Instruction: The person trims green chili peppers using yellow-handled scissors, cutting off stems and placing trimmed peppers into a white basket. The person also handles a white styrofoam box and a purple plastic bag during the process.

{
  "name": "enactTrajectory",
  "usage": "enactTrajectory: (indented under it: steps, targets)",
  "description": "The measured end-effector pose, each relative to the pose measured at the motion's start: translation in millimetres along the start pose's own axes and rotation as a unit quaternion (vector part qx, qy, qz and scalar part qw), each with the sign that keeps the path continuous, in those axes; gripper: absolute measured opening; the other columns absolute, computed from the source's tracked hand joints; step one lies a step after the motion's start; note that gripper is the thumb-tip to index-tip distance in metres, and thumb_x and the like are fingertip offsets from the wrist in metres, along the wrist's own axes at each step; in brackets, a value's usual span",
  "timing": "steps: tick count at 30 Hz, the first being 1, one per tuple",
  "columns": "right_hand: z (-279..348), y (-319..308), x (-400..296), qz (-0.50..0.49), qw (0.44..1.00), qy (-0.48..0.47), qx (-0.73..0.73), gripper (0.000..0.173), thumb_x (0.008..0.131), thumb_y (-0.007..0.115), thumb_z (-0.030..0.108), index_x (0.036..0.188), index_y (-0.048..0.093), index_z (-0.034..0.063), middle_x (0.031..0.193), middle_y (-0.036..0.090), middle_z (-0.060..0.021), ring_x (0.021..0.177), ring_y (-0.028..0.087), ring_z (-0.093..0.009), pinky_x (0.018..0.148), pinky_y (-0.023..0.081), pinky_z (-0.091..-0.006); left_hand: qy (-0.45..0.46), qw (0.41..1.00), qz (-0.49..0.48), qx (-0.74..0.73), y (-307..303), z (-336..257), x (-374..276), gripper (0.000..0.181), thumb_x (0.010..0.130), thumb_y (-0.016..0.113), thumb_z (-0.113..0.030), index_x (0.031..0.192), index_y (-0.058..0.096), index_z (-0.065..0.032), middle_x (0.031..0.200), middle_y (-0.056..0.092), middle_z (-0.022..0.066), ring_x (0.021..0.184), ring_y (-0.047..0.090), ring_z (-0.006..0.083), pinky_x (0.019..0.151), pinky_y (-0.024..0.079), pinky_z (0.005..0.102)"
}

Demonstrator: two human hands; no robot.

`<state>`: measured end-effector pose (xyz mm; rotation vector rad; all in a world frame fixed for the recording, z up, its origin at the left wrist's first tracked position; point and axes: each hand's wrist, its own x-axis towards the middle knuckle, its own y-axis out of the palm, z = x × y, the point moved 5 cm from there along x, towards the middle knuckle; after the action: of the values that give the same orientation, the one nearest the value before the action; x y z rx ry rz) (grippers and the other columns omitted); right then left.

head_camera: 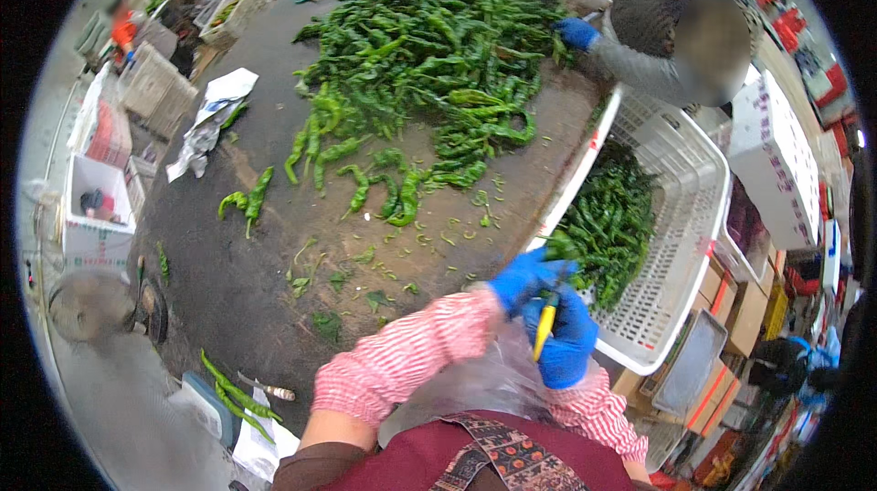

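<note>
My left hand (526, 280), in a blue glove, is closed at the near left rim of a white plastic crate (675, 272). A green pepper (560, 244) shows at its fingertips, partly hidden and blurred. Just below it my right hand (569, 337), also gloved in blue, grips a small cutting tool with a yellow handle (545, 328); its blade points toward the left hand and is hard to make out. Inside the crate lies a heap of green peppers (606, 217). A large pile of long green peppers (425, 52) covers the far part of the dark table (240, 285).
Across the table a co-worker's blue-gloved hand (577, 33) touches the pile. Stem trimmings (449, 237) and loose peppers (253, 200) litter the tabletop. A knife (274, 392) lies by a few long peppers (236, 392) at near left. A white foam box (771, 162) stands beyond the crate.
</note>
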<state>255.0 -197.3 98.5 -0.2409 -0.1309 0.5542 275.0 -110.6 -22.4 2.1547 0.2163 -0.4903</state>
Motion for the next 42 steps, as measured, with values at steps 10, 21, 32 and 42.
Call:
enactTrajectory:
  steps: [10,21,32,42]
  targets:
    - [-42,-9,2,0.0,0.977,0.139,0.164,0.044,0.085,0.064,-0.004,0.128,0.054,-0.0009,0.081,0.058,0.0013,0.068,0.052,-0.006,0.061,0.044,-0.0205,0.375,0.673,-0.269,0.578,-68,-124,-25,0.043,0.081,0.071,-0.02,0.12,0.059,-0.0073,0.114,0.06,0.0191,0.105,0.058,0.0343,0.091,0.047,0.04]
    - [-32,28,11,0.109,0.978,0.163,0.074,0.051,0.082,0.074,0.01,0.13,0.056,0.0057,0.088,0.066,-0.0051,0.074,0.061,-0.01,0.066,0.051,-0.0255,0.129,0.627,-0.414,0.647,-170,-167,-80,0.045,0.075,0.079,-0.025,0.111,0.063,-0.0036,0.107,0.065,0.0158,0.099,0.063,0.0275,0.086,0.051,0.0395]
    - [11,81,54,0.358,0.919,0.038,-0.161,0.064,0.078,0.079,0.026,0.133,0.053,0.0072,0.099,0.067,-0.012,0.09,0.068,-0.02,0.081,0.053,-0.0318,0.211,0.843,-0.224,0.442,-100,-136,-166,0.044,0.077,0.079,-0.015,0.115,0.064,-0.0013,0.104,0.068,0.008,0.095,0.062,0.0157,0.086,0.05,0.0319]
    - [-17,90,44,0.249,0.944,0.208,0.058,0.031,0.088,0.068,0.007,0.119,0.063,0.0008,0.089,0.066,-0.0011,0.075,0.061,-0.009,0.069,0.051,-0.0223,0.153,0.917,-0.196,0.311,-146,-131,-159,0.041,0.081,0.07,-0.007,0.12,0.058,-0.0006,0.107,0.065,0.0069,0.094,0.062,0.0146,0.085,0.05,0.0312]
